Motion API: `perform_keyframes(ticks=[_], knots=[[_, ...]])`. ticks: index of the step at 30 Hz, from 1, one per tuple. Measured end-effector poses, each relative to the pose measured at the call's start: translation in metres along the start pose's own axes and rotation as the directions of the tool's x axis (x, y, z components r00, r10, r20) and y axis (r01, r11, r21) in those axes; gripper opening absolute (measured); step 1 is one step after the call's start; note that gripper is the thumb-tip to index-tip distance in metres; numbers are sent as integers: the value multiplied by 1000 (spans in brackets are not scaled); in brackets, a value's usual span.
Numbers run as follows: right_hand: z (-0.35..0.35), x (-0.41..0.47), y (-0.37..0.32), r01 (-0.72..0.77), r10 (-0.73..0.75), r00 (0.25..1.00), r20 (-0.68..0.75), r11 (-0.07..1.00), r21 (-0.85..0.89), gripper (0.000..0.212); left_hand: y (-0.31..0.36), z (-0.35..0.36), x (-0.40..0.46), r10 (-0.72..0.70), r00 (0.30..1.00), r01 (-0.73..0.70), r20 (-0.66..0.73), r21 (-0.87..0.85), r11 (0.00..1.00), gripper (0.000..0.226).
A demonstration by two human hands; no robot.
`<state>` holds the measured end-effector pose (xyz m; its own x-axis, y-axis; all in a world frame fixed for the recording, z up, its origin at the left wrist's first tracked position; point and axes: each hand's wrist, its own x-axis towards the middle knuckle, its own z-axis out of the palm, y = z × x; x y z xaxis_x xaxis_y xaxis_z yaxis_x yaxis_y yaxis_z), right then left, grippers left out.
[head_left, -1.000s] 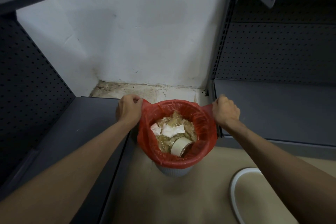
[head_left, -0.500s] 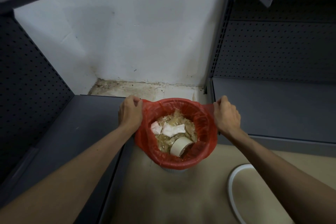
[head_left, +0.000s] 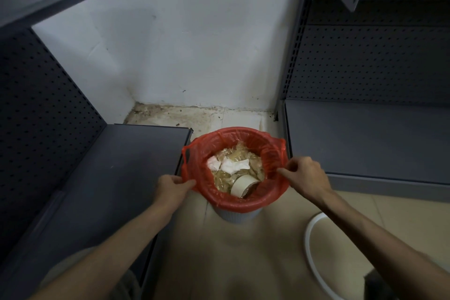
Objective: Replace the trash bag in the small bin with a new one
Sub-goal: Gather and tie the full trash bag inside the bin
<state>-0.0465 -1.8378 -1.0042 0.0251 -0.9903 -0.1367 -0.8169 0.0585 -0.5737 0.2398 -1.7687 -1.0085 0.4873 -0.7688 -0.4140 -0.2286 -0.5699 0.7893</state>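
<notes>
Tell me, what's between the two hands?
In the head view, the red bag's open mouth, full of rubbish, lies between the left hand and right hand, both pinching its rim.

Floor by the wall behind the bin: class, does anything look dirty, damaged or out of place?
Yes. The floor strip along the wall's foot behind the bin is stained brown and speckled with debris, unlike the cleaner tiles nearer the camera.

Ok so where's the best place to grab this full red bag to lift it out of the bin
Probably by its two handle loops, which stick out from the red bag at the left and right of the rim. Come from above on both sides and pull straight up. The left hand and right hand now pinch the folded-over rim nearer the person, a weaker grip on thin film over the bin.
</notes>
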Motion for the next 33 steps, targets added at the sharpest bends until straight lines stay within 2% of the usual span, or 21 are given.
perform_keyframes(ticks=[2,5,11,14,17,20,22,23,25,29,31,33], knots=[[3,-3,0,19,-19,1000,-2,1000,6,20,-6,3,-1,-16,1000,16,0,-89,996,13],[2,-6,0,44,-41,999,-35,995,88,20,-3,3,-5,54,998,-56,-23,-130,990,10],[1,-16,-10,116,-104,991,-80,981,158,21,8,3,-20,284,959,-283,-8,75,956,9],[1,-18,-12,131,-117,989,-90,976,172,19,13,6,-27,261,965,-261,30,-26,965,6],[1,-21,-11,125,-109,989,-96,974,188,19,14,6,-27,257,966,-256,4,-49,965,6],[-10,-21,-16,108,-63,979,-194,966,233,23,15,1,-22,211,977,-214,-36,-132,968,5],[-19,-19,-19,112,-49,971,-234,957,267,25,17,-3,-18,194,980,-197,-38,-128,972,2],[-22,-17,-20,111,-49,972,-231,958,263,25,18,-5,-16,185,982,-188,-34,-103,977,1],[-25,-12,-20,71,-35,973,-230,986,149,28,24,-9,-11,183,982,-183,-39,-4,983,7],[-34,5,-31,-70,83,972,-222,995,68,56,56,-15,8,284,952,-245,-110,276,929,42],[-38,24,-38,-108,117,970,-214,993,53,63,76,-14,24,317,944,-271,-90,336,902,39],[-39,42,-45,-121,122,975,-186,992,17,65,94,-8,41,296,952,-254,-72,351,901,45]])
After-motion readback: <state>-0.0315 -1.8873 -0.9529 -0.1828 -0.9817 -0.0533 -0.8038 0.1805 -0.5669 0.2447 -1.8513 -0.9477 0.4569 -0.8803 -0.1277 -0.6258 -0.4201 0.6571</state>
